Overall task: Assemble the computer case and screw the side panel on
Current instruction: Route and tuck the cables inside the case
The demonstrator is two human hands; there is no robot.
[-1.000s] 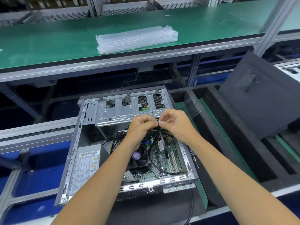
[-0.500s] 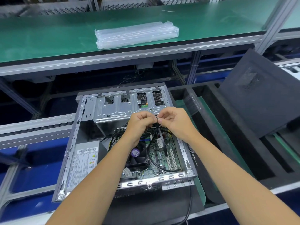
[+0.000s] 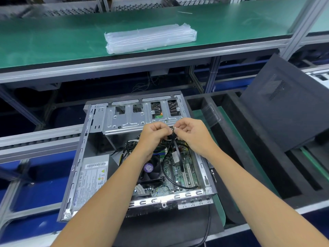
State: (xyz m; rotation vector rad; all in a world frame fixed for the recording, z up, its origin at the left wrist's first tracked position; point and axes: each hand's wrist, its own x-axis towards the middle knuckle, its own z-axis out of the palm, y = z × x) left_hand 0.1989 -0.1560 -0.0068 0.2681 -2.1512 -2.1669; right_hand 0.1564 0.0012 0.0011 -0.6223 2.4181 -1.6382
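An open grey computer case (image 3: 85, 157) lies flat in front of me, its motherboard (image 3: 179, 175), fan (image 3: 151, 169) and power supply (image 3: 92, 179) exposed. Over the drive cage (image 3: 135, 116) my left hand (image 3: 154, 133) and my right hand (image 3: 190, 134) meet. Both pinch a bundle of black cables (image 3: 172, 138) with a small white tie at the pinch point. One black cable loops down across the motherboard. The dark side panel (image 3: 284, 107) leans upright to the right of the case.
A green-topped bench (image 3: 53, 40) runs across the back with a clear plastic packet (image 3: 151, 38) on it. Black foam trays (image 3: 258, 157) with green strips lie right of the case. A roller conveyor rail (image 3: 35, 141) runs along the left.
Both hands stay pinched together on the cable bundle with only small finger shifts. The view has drifted slightly.
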